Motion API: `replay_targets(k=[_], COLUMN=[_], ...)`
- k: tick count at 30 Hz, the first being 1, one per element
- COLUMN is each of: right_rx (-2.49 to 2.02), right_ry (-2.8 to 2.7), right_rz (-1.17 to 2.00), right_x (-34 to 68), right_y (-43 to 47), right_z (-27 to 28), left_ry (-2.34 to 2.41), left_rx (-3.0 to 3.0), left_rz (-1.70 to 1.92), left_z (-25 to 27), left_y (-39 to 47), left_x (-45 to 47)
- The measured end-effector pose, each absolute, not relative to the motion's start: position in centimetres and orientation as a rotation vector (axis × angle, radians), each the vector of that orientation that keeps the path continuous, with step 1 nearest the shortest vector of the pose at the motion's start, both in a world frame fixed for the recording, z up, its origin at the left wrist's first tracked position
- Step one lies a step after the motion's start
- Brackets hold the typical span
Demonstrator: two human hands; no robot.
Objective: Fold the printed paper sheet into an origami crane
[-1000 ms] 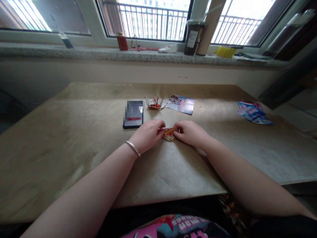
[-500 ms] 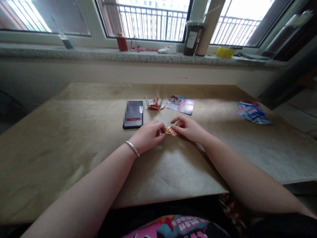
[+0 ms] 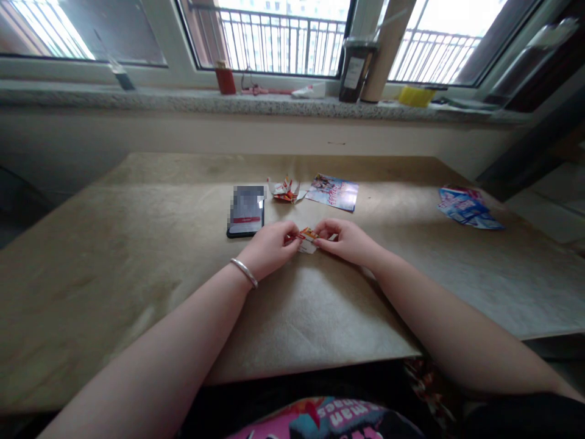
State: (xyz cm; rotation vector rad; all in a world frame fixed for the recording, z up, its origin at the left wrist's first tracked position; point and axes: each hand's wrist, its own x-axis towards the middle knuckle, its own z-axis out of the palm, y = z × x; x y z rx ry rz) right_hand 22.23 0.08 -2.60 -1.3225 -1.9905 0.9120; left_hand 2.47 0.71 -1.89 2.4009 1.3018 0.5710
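Between my hands, low over the table (image 3: 292, 317), is a small folded piece of printed paper (image 3: 308, 239), orange and red on top with a white part facing me. My left hand (image 3: 273, 245) pinches its left edge between thumb and fingers; a silver bangle sits on that wrist. On the other side my right hand (image 3: 342, 239) grips the right edge, fingers curled. Parts of the paper are hidden behind the fingertips. Just beyond stands a folded paper shape (image 3: 287, 191) in white, red and orange, its points sticking up.
A phone (image 3: 247, 211) lies left of the folded shape, its screen lit. To the right of the shape is a flat printed sheet (image 3: 336, 192). Several blue and red printed papers (image 3: 468, 208) are piled at the right. A granite windowsill (image 3: 274, 107) holds jars and small items.
The folded paper has turned over or tilted, so a white part now shows below the orange. My right fingers have closed in on its right edge.
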Motion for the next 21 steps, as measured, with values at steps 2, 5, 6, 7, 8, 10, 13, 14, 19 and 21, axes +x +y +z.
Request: replay_targets(k=[2, 5, 6, 7, 8, 10, 13, 14, 19, 21], right_rx=[-1.343, -1.323, -1.303, -1.285, -1.277, -1.296, -1.358, -1.373, -1.439, -1.447], right_ry=[-2.035, -2.119, -2.157, -2.198, -2.239, -2.309, -2.408, -2.448, -2.582, -2.619], right_rz=[0.789, 0.566, 0.495, 0.430, 0.369, 0.252, 0.113, 0.079, -0.056, -0.074], right_x=[22.2, 22.3, 22.3, 22.3, 22.4, 22.3, 22.2, 22.1, 21.9, 21.9], right_y=[0.3, 0.6, 0.7, 0.8, 0.9, 0.8, 0.4, 0.3, -0.6, -0.8], right_z=[-2.9, -3.2, -3.2, -3.2, -3.2, -3.1, -2.7, -2.5, -1.4, -1.0], left_ry=[1.310, 1.334, 1.340, 1.341, 1.341, 1.351, 1.362, 1.360, 1.334, 1.326], left_rx=[2.480, 2.576, 2.601, 2.623, 2.643, 2.684, 2.758, 2.780, 2.819, 2.819], left_rz=[0.568, 0.545, 0.535, 0.528, 0.527, 0.525, 0.479, 0.449, 0.340, 0.319], left_z=[-2.1, -2.4, -2.4, -2.4, -2.4, -2.4, -2.3, -2.2, -1.8, -1.6], left_y=[0.8, 0.9, 0.9, 0.9, 0.9, 1.0, 1.0, 0.9, 0.6, 0.5], left_x=[2.4, 2.3, 2.2, 2.2, 2.2, 2.1, 2.1, 2.1, 2.1, 2.0])
